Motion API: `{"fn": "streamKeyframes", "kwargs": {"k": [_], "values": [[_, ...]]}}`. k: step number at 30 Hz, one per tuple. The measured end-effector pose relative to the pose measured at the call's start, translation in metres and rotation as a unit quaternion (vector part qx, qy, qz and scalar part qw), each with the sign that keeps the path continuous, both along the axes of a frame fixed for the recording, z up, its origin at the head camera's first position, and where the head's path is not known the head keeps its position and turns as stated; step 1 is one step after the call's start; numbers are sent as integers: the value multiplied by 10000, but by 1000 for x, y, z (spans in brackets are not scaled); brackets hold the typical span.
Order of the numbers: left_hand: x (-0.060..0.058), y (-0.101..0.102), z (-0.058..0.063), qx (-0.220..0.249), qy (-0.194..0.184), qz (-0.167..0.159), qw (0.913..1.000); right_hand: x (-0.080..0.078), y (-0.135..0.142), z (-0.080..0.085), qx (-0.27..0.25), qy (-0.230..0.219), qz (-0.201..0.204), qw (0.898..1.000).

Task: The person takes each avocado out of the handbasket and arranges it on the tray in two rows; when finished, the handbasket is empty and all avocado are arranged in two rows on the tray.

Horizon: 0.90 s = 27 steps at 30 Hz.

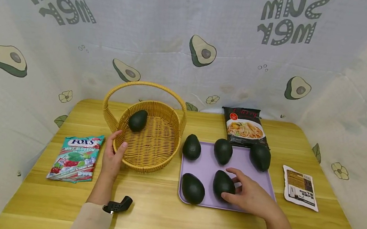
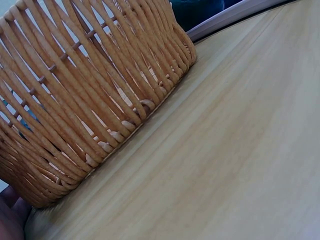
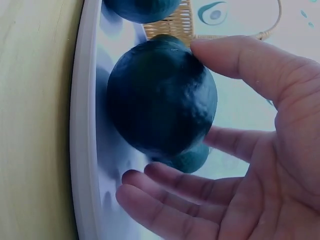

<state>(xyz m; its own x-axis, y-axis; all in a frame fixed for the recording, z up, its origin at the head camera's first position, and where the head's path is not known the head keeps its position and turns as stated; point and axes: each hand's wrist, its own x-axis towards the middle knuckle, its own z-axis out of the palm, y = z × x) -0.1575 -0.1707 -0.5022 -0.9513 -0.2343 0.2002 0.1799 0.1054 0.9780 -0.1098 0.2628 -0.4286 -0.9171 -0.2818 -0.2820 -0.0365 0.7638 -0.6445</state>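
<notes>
My left hand (image 1: 112,157) holds the left side of a yellow wicker basket (image 1: 145,168), thumb at the rim and fingers along the outer wall. In the left wrist view, the woven wall (image 2: 90,85) stands on the table, with a bit of the hand in the lower left corner. One dark green avocado (image 1: 138,120) lies inside the basket. My right hand (image 1: 252,194) is around the front-middle avocado (image 1: 223,186) on a lilac tray (image 1: 203,166). In the right wrist view, the thumb is at this avocado's (image 3: 162,97) edge, with the other fingers spread loosely.
Several other avocados lie on the tray, including one front left (image 1: 192,188) and one back right (image 1: 260,157). A black noodle packet (image 1: 244,127) lies behind the tray, a white-and-brown pouch (image 1: 300,187) to its right. A mint candy bag (image 1: 76,158) lies left of the basket.
</notes>
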Motion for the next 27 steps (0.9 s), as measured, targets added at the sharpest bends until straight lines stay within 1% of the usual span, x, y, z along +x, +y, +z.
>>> {"fn": "streamKeyframes", "kwargs": {"k": [7, 10, 13, 17, 19, 22, 25, 27], "values": [[-1, 0, 1, 26, 58, 16, 10000, -1, -6, -2, -383, 195, 374, 9984], [-1, 0, 0, -3, 84, 3, 10000, -1, -10, -4, -450, 133, 367, 9982], [-1, 0, 0, -7, 75, -21, 10000, 0, -10, -4, -344, 178, 292, 9988], [-1, 0, 0, 30, 47, -34, 10000, 1, -3, -1, 37, 391, 173, 9991], [0, 1, 0, 31, 34, -18, 10000, 1, 1, 1, 179, 401, 139, 9989], [-1, 0, 1, 32, 53, -8, 10000, 1, 5, 3, 248, 248, 116, 9993], [-1, 0, 0, 29, 63, -2, 10000, 1, 6, 3, 195, 43, 131, 9997], [0, 0, 0, 41, 66, -13, 10000, 0, 6, 3, 183, -15, 176, 9997]]}}
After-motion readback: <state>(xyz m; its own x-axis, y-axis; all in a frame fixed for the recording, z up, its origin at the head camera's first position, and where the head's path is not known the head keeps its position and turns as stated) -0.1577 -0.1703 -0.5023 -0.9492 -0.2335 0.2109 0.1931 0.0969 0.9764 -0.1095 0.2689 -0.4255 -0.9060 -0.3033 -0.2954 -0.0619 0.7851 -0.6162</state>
